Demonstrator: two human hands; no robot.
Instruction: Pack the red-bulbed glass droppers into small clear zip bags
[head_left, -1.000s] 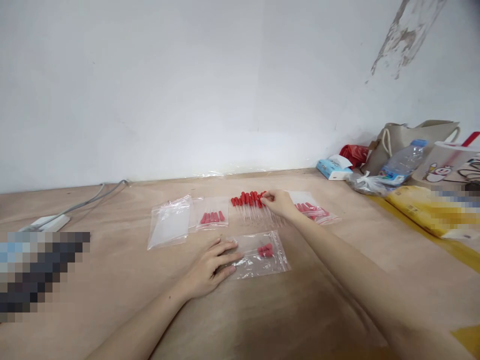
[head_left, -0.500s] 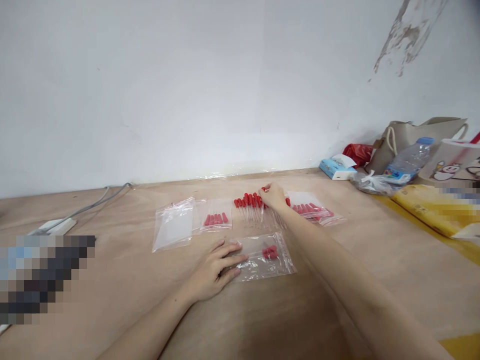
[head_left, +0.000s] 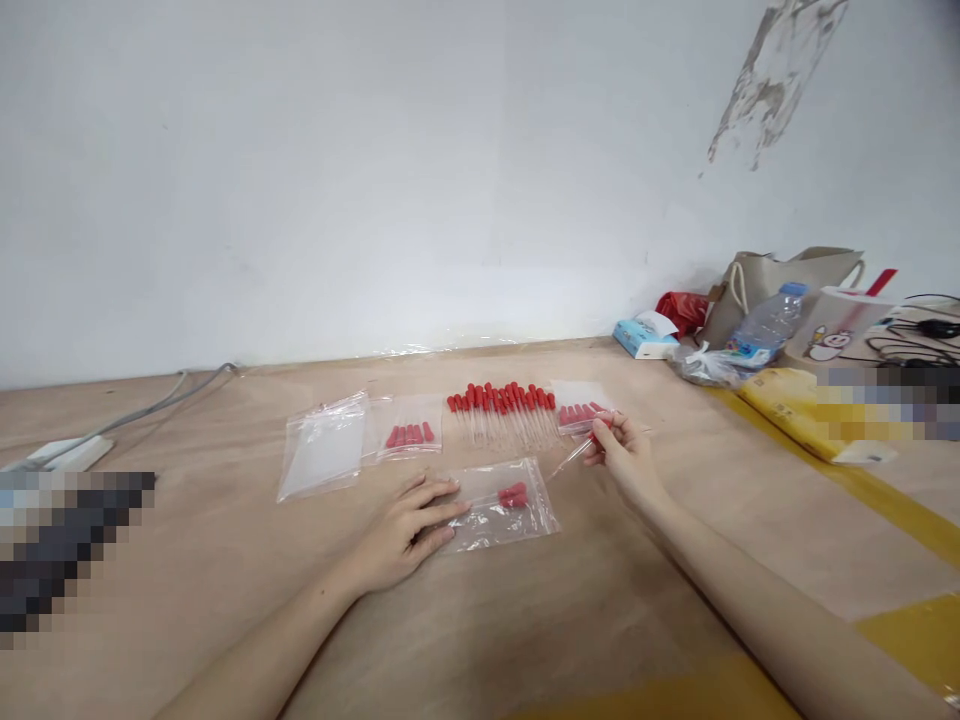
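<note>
My left hand (head_left: 409,530) lies flat with fingers apart on the left end of a clear zip bag (head_left: 487,535). Inside that bag are a few droppers with red bulbs (head_left: 513,495), toward its right end. My right hand (head_left: 624,455) pinches a glass dropper (head_left: 576,456) by its red bulb, the thin tip slanting down to the left just beyond the bag's right edge. Behind the bag, many red-bulbed droppers (head_left: 502,400) lie side by side, bulbs toward the wall.
Left of the loose droppers lie a filled bag (head_left: 409,410) and stacked flat bags (head_left: 322,450); another filled bag (head_left: 581,395) is partly behind my right hand. A tissue pack (head_left: 643,338), water bottle (head_left: 769,325), cup (head_left: 836,325) and yellow package (head_left: 795,410) are at right. A cable (head_left: 165,400) runs at left.
My right hand has lifted a dropper out of the row and brought it right and nearer to me, beside the bag. My left hand stays on the bag; the view has shifted slightly.
</note>
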